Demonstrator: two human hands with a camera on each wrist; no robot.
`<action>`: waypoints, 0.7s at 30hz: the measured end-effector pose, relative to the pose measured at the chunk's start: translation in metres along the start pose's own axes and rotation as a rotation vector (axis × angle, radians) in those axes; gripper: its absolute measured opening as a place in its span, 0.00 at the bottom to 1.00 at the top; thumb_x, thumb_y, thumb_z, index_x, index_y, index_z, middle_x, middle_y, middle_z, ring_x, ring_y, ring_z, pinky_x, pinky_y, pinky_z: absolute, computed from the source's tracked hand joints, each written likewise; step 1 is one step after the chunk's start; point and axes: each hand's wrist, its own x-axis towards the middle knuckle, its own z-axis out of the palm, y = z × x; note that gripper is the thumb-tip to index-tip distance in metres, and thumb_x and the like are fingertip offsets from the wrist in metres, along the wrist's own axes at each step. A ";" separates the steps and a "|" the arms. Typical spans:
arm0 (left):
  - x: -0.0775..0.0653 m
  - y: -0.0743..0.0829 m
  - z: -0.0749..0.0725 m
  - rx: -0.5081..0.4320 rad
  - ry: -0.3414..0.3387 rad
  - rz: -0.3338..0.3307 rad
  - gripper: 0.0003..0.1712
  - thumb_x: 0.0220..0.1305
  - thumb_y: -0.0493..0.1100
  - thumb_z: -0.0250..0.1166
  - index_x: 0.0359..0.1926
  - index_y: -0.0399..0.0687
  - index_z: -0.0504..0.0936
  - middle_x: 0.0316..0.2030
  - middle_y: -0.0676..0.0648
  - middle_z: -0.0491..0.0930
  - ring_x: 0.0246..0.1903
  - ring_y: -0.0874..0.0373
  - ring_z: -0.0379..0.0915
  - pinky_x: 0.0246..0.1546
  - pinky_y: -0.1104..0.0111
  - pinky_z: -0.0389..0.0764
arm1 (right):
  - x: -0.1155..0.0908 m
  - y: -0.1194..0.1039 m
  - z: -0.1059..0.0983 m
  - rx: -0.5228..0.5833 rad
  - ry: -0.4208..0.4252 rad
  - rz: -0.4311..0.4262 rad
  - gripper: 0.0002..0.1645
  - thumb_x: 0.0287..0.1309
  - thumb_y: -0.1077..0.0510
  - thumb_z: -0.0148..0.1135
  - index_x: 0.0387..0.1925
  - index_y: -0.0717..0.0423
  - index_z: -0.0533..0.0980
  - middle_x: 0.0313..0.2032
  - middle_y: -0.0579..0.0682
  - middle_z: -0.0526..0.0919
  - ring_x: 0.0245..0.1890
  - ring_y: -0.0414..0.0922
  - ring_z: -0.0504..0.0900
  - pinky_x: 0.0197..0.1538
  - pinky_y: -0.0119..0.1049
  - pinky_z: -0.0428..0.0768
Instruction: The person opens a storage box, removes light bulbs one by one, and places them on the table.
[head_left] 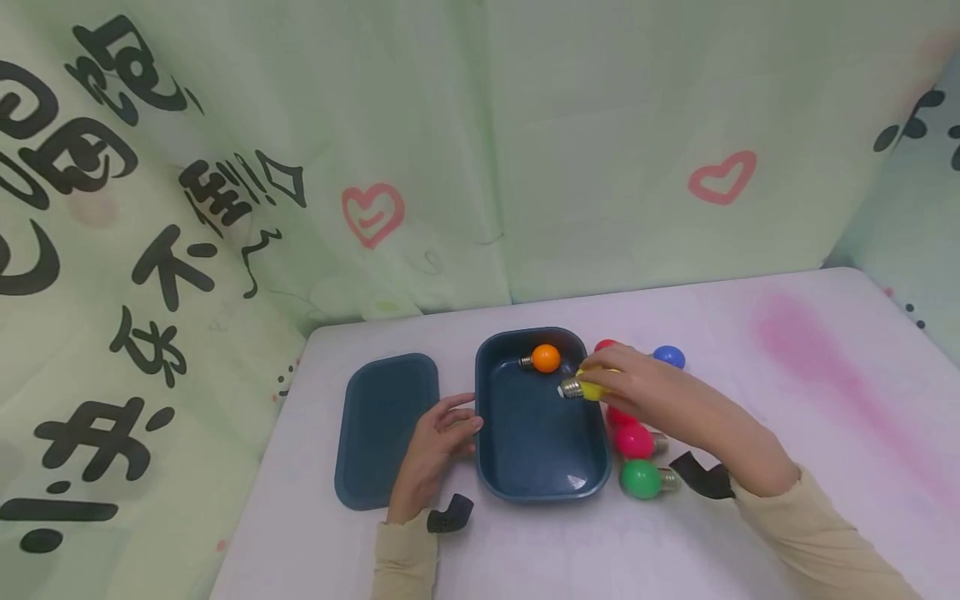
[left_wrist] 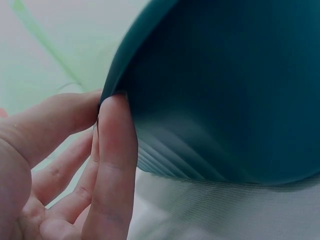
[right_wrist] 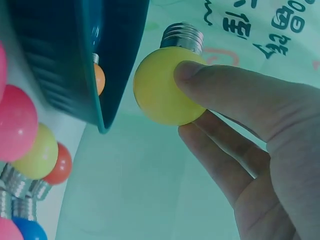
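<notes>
My right hand [head_left: 637, 379] pinches a yellow light bulb [right_wrist: 167, 87] by its round globe, between thumb and fingers. The bulb's metal screw base points left in the head view, over the right side of a dark blue plastic box [head_left: 487, 467]. Inside the box, near its far end, lies an orange light bulb [head_left: 546, 358]. My left hand [head_left: 435, 446] is at the box's left side; in the left wrist view its thumb and a finger pinch the rim [left_wrist: 117, 65].
A flat dark blue lid [head_left: 386, 433] lies left of the box. To the right are a green bulb [head_left: 641, 479], a pink-red bulb [head_left: 633, 440], a blue bulb [head_left: 669, 357] and others partly hidden by the right hand. A printed curtain [head_left: 600, 167] hangs behind the table.
</notes>
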 end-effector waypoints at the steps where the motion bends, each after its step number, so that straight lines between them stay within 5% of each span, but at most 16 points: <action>1: 0.000 0.000 0.000 0.000 0.000 0.001 0.29 0.59 0.42 0.73 0.61 0.47 0.77 0.43 0.48 0.84 0.35 0.59 0.79 0.36 0.68 0.82 | -0.002 0.001 -0.001 0.000 0.002 -0.002 0.30 0.41 0.65 0.80 0.51 0.55 0.81 0.47 0.49 0.81 0.49 0.46 0.79 0.45 0.37 0.85; 9: 0.001 0.000 0.000 0.012 -0.003 0.012 0.29 0.59 0.43 0.73 0.62 0.46 0.77 0.43 0.47 0.84 0.36 0.58 0.79 0.36 0.68 0.82 | -0.018 0.004 -0.009 -0.013 0.026 0.008 0.32 0.39 0.64 0.81 0.51 0.54 0.82 0.50 0.49 0.80 0.50 0.46 0.78 0.43 0.37 0.85; 21: 0.001 0.000 -0.001 0.012 -0.004 0.010 0.30 0.60 0.42 0.72 0.62 0.45 0.76 0.44 0.47 0.83 0.36 0.59 0.78 0.36 0.69 0.81 | -0.046 0.013 -0.011 -0.035 -0.059 0.133 0.29 0.41 0.63 0.80 0.50 0.55 0.82 0.50 0.53 0.81 0.50 0.52 0.80 0.43 0.40 0.85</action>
